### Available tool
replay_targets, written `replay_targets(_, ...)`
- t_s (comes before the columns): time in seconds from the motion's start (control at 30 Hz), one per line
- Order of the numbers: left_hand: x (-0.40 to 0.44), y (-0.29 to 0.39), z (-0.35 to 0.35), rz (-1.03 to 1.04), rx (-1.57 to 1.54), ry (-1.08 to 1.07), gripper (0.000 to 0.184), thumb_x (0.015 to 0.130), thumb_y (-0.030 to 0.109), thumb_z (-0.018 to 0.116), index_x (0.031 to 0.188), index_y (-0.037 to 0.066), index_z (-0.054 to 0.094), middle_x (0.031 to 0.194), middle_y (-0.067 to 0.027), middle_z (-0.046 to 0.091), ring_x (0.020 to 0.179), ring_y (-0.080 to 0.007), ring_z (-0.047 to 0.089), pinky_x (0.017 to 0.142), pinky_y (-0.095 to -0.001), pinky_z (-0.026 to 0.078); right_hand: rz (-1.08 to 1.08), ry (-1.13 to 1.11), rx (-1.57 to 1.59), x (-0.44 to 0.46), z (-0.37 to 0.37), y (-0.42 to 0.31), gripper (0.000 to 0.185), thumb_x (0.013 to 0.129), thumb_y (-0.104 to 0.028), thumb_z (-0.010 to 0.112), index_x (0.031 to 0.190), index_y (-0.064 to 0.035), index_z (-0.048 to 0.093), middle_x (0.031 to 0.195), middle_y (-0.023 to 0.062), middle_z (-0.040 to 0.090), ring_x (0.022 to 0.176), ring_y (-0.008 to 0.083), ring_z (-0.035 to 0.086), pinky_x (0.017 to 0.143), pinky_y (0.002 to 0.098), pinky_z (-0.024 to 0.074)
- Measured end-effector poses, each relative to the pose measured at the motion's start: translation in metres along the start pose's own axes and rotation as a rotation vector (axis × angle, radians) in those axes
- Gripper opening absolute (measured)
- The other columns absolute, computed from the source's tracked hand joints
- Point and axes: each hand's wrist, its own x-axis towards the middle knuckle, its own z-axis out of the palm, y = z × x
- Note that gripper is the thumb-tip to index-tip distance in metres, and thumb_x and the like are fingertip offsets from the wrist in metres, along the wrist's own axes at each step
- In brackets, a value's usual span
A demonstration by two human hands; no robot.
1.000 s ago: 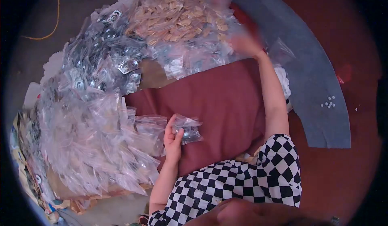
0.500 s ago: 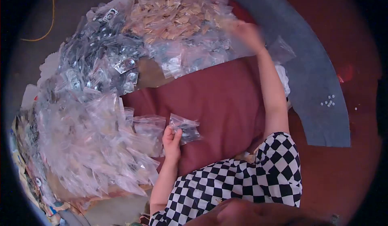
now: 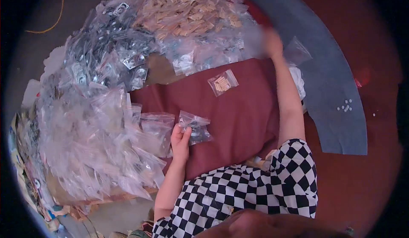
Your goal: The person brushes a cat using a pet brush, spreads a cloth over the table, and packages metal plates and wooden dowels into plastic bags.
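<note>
Between the thumb and fingers of my left hand [image 3: 180, 139] is a small clear zip bag [image 3: 199, 131] with dark parts inside, held above the dark red cloth [image 3: 238, 114]. My right hand [image 3: 273, 44] is out at the far right edge of the cloth, smeared by motion. A pale greyish blur [image 3: 254, 41] lies against its fingers; I cannot make out what it is. On the upper part of the cloth, apart from both hands, lies a small zip bag of wooden dowels [image 3: 223, 83].
Heaped bags surround the cloth: dowel bags [image 3: 183, 12] at the back, metal-part bags [image 3: 106, 46] at back left, clear bags [image 3: 93, 140] at left. An empty-looking clear bag [image 3: 298, 50] lies right of my right hand. Small white pieces [image 3: 346, 107] rest on the grey strip [image 3: 336, 80].
A bag of wooden dowels now lies on the cloth where there was none. My right hand has shifted slightly right and down. My left hand still holds its bag in nearly the same place.
</note>
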Motion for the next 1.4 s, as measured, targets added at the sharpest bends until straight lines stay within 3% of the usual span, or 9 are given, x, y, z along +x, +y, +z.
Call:
replay_targets(0.23,0.004,-0.005,-0.002,0.000,-0.124,-0.020,0.026,0.095,0.006,0.056,0.120,0.003,0.054,0.110,-0.0019,0.062,0.099,-0.0089,0.057,0.091,-0.0251,0.042,-0.003,-0.633,0.942,-0.043,-0.072,-0.087,0.021,0.081,-0.013,0.067,0.098,-0.0073,0.057,0.084,0.0032,0.063,0.081,0.0125,0.061,0.071,0.0314,0.0498)
replay_targets(0.33,0.003,0.002,0.006,0.064,-0.021,0.024,0.035,0.095,0.005,0.055,0.129,0.001,0.047,0.113,-0.0036,0.061,0.099,-0.0106,0.058,0.090,-0.0250,0.043,0.066,-0.826,0.978,-0.085,-0.080,-0.142,0.022,0.080,-0.010,0.065,0.102,-0.0067,0.059,0.089,0.0044,0.064,0.080,0.0144,0.062,0.073,0.0303,0.0492)
replay_targets(0.4,0.002,0.001,0.008,0.061,0.031,0.025,0.043,0.095,0.005,0.055,0.136,0.000,0.041,0.116,-0.0057,0.060,0.100,-0.0119,0.058,0.088,-0.0247,0.045,-0.240,-1.002,0.633,-0.103,-0.067,-0.153,0.027,0.079,-0.012,0.066,0.105,-0.0074,0.061,0.095,0.0078,0.063,0.088,0.0217,0.063,0.079,0.0335,0.0493)
replay_targets(0.6,0.005,0.001,0.004,-0.065,-0.111,0.017,0.015,0.095,0.010,0.059,0.109,0.004,0.058,0.098,-0.0027,0.066,0.087,-0.0075,0.060,0.078,-0.0236,0.046,-0.581,-0.684,0.167,-0.121,-0.045,-0.158,0.028,0.076,-0.019,0.070,0.101,-0.0079,0.061,0.095,0.0115,0.061,0.104,0.0341,0.055,0.084,0.0445,0.0461)
replay_targets(0.83,0.001,-0.005,0.005,-0.009,-0.186,0.128,0.012,0.097,0.010,0.056,0.107,0.005,0.059,0.097,-0.0012,0.064,0.087,-0.0067,0.057,0.079,-0.0232,0.045,0.006,-1.029,1.118,-0.185,-0.099,-0.224,0.024,0.082,-0.018,0.073,0.089,-0.0057,0.054,0.091,0.0004,0.056,0.077,0.0099,0.053,0.070,0.0269,0.0451)
replay_targets(0.93,-0.002,-0.010,0.010,0.036,-0.178,0.096,0.014,0.096,0.007,0.055,0.109,0.005,0.059,0.094,0.0010,0.061,0.086,-0.0071,0.054,0.080,-0.0237,0.044,-0.402,-0.474,0.776,-0.220,-0.106,-0.261,0.033,0.083,-0.018,0.072,0.110,-0.0019,0.060,0.108,0.0057,0.061,0.091,0.0139,0.059,0.082,0.0292,0.0478)
replay_targets(1.0,-0.009,0.000,0.019,0.098,-0.124,0.136,0.016,0.095,0.004,0.054,0.109,0.003,0.060,0.088,0.0032,0.058,0.086,-0.0063,0.052,0.079,-0.0240,0.043,-0.227,-0.715,1.036,-0.232,-0.100,-0.257,0.037,0.084,-0.016,0.071,0.116,-0.0014,0.060,0.110,0.0064,0.062,0.095,0.0150,0.060,0.085,0.0295,0.0477)
replay_targets(1.17,-0.031,0.062,0.001,0.629,0.976,-0.032,0.030,0.078,0.005,0.065,0.108,0.005,0.063,0.105,-0.0119,0.056,0.097,-0.0315,0.055,0.084,-0.0376,0.044,-0.107,-1.127,1.092,-0.232,-0.110,-0.239,0.039,0.086,-0.012,0.066,0.122,0.0009,0.060,0.111,0.0076,0.065,0.099,0.0163,0.062,0.087,0.0292,0.0481)
replay_targets(1.4,-0.012,0.136,-0.069,0.829,1.945,0.178,0.037,0.071,0.002,0.061,0.107,0.015,0.061,0.112,-0.0047,0.059,0.118,-0.0309,0.052,0.111,-0.0663,0.017,0.268,-0.919,1.296,-0.228,-0.096,-0.214,0.030,0.088,-0.007,0.062,0.117,0.0010,0.060,0.109,0.0067,0.066,0.097,0.0130,0.062,0.085,0.0272,0.0488)
